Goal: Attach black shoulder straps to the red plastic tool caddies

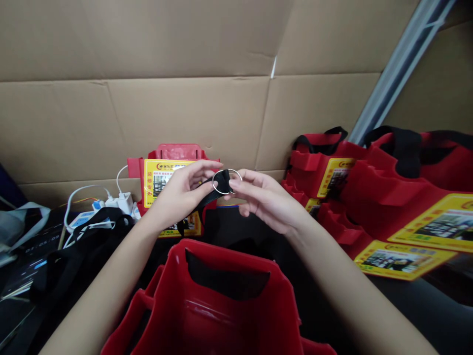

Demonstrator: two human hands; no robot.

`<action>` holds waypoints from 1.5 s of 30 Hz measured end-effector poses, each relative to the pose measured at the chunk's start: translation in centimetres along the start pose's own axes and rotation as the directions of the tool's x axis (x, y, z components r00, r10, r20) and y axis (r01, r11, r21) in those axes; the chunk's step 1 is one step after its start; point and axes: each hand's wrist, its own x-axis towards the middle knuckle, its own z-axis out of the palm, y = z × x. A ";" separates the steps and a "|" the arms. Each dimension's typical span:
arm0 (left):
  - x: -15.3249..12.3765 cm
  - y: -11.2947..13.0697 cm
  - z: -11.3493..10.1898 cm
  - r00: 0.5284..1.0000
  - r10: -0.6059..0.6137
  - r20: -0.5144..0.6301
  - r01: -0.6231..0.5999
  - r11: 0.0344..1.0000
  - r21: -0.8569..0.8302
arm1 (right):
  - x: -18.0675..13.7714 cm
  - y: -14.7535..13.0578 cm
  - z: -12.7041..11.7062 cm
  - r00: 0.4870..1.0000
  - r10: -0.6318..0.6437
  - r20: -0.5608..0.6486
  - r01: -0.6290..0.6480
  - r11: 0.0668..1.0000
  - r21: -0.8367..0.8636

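My left hand (186, 185) pinches a black webbing strap (210, 198) at the side of a metal ring (236, 171). My right hand (264, 195) grips the ring from the other side, thumb on its near edge. The strap's end passes through the ring between my hands. Below them, close to me, a red plastic tool box (236, 254) stands with its open top facing up and a wide slot in its far wall. Both hands are above and beyond the box, not touching it.
Red boxes with yellow labels (334, 175) are stacked at the right, with black straps on top. Another labelled red box (177, 150) stands behind my left hand. White chargers and cables (123, 202) lie at the left beside black straps (79, 256). Cardboard (185, 118) lines the back.
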 end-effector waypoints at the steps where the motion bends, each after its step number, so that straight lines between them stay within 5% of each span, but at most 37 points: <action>1: 0.0 -0.1 0.0 1.000 0.001 -0.027 -0.002 0.999 -0.047 | 0.0 0.1 0.0 0.999 -0.032 -0.020 0.032 0.999 -0.027; 7: 0.1 -0.5 0.0 0.992 -0.078 -0.102 0.057 0.980 -0.191 | 0.1 0.7 0.4 0.977 -0.207 -0.059 0.194 0.967 -0.167; 13: 0.0 -0.4 -0.1 0.981 -0.133 -0.139 0.112 0.982 -0.150 | 0.1 0.8 0.7 0.985 -0.167 -0.035 0.154 0.958 -0.243; 20: 0.1 0.5 -0.1 1.000 0.006 -0.027 -0.005 0.999 0.040 | 0.5 1.1 -0.2 0.988 -0.148 0.039 0.153 0.941 -0.303; 27: 0.1 0.2 0.0 0.992 -0.122 0.013 0.121 0.990 0.075 | 0.3 0.7 -0.2 0.974 -0.226 -0.015 0.201 0.891 -0.408; 33: 0.0 -0.1 0.2 0.981 -0.196 0.004 0.196 0.980 0.043 | 0.3 1.4 0.0 0.870 -0.464 -0.165 0.232 0.681 -0.694; 37: 0.0 -0.1 0.6 0.972 -0.234 0.016 0.234 0.972 -0.017 | 0.0 1.7 0.1 0.827 -0.547 -0.128 0.234 0.543 -0.806; 45: 0.1 -0.4 0.5 0.974 -0.215 0.069 0.213 0.976 0.035 | -0.5 1.5 1.3 0.861 -0.506 -0.053 0.323 0.625 -0.710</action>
